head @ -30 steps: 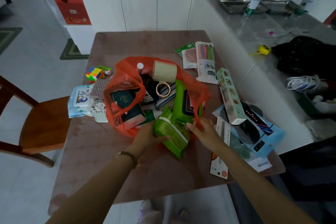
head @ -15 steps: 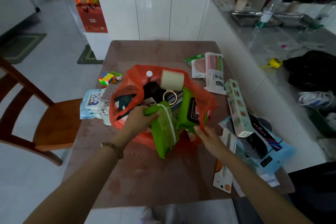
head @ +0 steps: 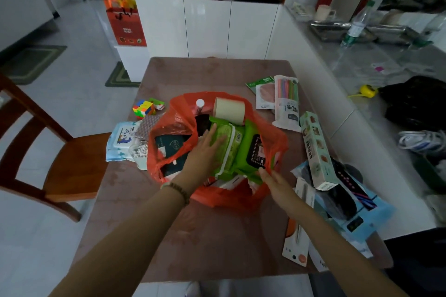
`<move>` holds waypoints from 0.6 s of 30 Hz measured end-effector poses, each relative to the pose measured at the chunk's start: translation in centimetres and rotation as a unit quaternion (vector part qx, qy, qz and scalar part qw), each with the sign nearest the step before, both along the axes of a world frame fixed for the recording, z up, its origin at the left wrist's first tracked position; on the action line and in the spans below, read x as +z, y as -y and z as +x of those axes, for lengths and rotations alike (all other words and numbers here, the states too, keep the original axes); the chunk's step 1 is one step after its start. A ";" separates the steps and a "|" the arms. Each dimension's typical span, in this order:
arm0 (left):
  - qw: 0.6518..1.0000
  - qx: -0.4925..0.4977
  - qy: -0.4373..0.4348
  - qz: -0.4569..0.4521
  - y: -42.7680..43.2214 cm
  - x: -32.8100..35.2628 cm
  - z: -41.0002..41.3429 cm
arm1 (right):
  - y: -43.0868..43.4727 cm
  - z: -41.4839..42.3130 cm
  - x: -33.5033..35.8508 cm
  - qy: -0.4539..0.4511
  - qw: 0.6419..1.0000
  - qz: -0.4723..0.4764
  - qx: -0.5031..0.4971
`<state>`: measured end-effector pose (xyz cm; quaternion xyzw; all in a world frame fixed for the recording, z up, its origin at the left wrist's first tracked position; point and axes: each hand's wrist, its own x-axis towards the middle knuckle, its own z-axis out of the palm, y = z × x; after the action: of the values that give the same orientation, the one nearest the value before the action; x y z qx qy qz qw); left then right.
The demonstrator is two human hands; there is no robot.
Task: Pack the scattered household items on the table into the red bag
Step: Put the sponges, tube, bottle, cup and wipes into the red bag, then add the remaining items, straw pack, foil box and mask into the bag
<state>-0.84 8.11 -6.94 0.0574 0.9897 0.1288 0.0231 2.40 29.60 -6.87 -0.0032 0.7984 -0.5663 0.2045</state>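
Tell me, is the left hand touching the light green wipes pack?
Touching. The head view shows the left hand lying flat, fingers straight, on top of the light green wipes pack inside the red bag.

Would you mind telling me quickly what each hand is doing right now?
Left hand: open, straight fingers pressing the green wipes pack in the red bag.
Right hand: at the bag's near rim; a grip cannot be told.
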 end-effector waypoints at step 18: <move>0.956 0.093 -0.083 0.266 7.9 8.5 3.1 | 0.3 -4.8 5.2 -0.231 0.961 0.137 0.068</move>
<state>2.30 0.25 1.52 -0.0205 0.9190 0.3839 -0.0874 -2.45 29.28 -1.63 -0.1599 0.8918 -0.4202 0.0512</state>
